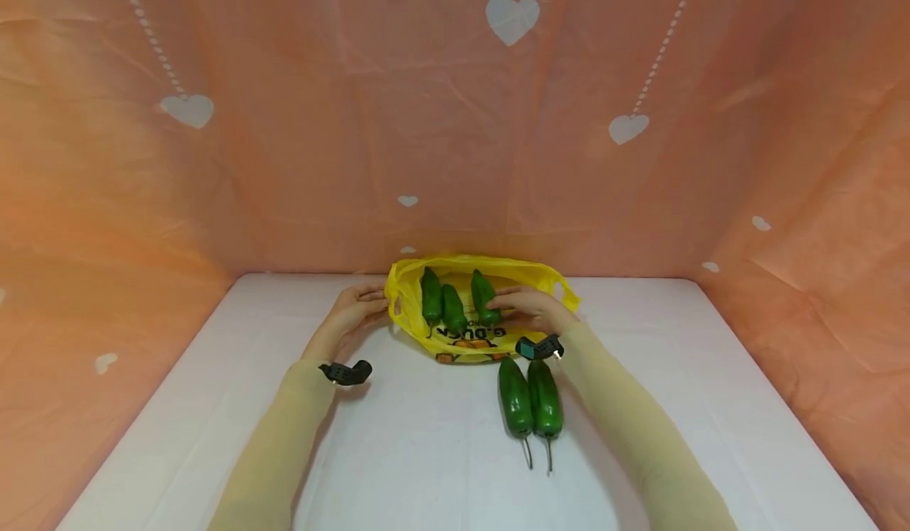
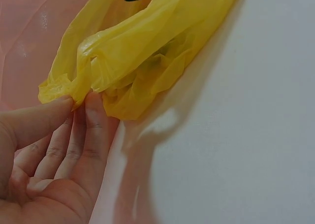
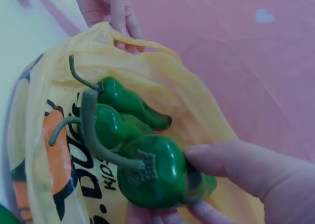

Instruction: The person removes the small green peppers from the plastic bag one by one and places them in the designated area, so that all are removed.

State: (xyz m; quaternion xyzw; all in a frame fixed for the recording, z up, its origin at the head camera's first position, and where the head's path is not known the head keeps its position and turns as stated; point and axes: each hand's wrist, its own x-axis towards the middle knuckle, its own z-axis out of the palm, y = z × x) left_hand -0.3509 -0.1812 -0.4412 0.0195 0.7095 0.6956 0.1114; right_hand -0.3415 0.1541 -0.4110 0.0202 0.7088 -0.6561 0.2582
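A yellow plastic bag [image 1: 526, 272] with printed letters lies at the back of the white table, its mouth spread wide. My left hand [image 1: 353, 310] pinches the bag's left edge between thumb and fingers, plain in the left wrist view. Inside the mouth, my right hand [image 1: 529, 307] holds a green pepper [image 3: 152, 170] with thumb on one side and fingers beneath. Two more green peppers, one [image 1: 430, 298] at the left and another [image 1: 453, 310] beside it, lie on the bag's inner side, stems toward me.
Two green peppers, one [image 1: 515, 397] and its neighbour [image 1: 545, 401], lie side by side on the white table [image 1: 412, 452] in front of the bag, below my right wrist. An orange cloth [image 1: 441, 120] with white hearts rises behind and at both sides.
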